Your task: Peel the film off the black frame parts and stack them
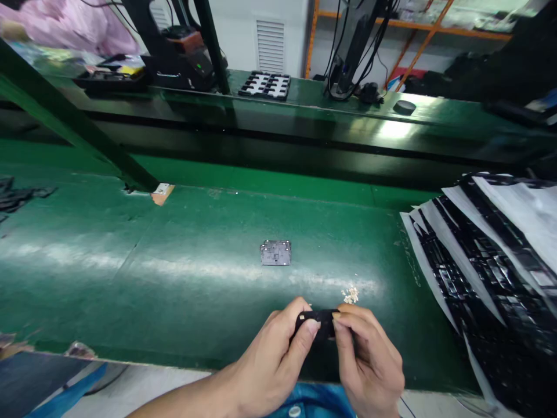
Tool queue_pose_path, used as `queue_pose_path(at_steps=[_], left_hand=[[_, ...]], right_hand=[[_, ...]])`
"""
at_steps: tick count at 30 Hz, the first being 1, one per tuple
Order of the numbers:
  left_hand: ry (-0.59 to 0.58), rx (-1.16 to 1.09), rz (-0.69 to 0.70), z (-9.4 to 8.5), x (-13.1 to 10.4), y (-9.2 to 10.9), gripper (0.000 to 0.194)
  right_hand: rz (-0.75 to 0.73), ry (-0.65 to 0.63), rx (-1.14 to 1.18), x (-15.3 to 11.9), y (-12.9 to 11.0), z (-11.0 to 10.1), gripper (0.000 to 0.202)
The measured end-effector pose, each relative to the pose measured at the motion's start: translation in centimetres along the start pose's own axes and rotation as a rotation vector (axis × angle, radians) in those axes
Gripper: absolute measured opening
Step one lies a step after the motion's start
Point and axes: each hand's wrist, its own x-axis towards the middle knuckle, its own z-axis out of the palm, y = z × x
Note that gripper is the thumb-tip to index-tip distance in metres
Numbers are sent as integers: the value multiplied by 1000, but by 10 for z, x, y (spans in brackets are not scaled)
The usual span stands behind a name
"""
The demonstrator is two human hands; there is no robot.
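Close to the bench's front edge, my left hand [278,354] is closed round a small black plastic part [324,321], the thumb lying along its near side. A tiny pale piece [301,317] shows on the part near that thumb. At the other end, my right hand [369,354] pinches the part's edge between thumb and forefinger; whether a tiny piece is also between those fingertips I cannot tell. Just beyond the right hand lies a small heap of tiny cream-coloured pieces [350,295]. Farther out, a flat dark grey rectangular panel [275,253] rests on the green bench [195,302].
On the right stand stacked white sheets with black glossy parts [470,273]. A green post [87,122] slants down at the left, near black pieces [20,194]. Across the bench is a raised shelf with a black-and-white tray [265,85]. A person's pink sleeve [82,26] shows at upper left.
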Motion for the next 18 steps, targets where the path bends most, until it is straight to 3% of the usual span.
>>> queue_pose_path(at_steps=[9, 18], left_hand=[[-10, 15, 14, -1, -2, 6, 37], [-21, 84, 55, -3, -5, 7, 33]], right_hand=[[4, -30, 0, -4, 0, -5, 36], [-51, 63, -26, -4, -6, 2, 43]])
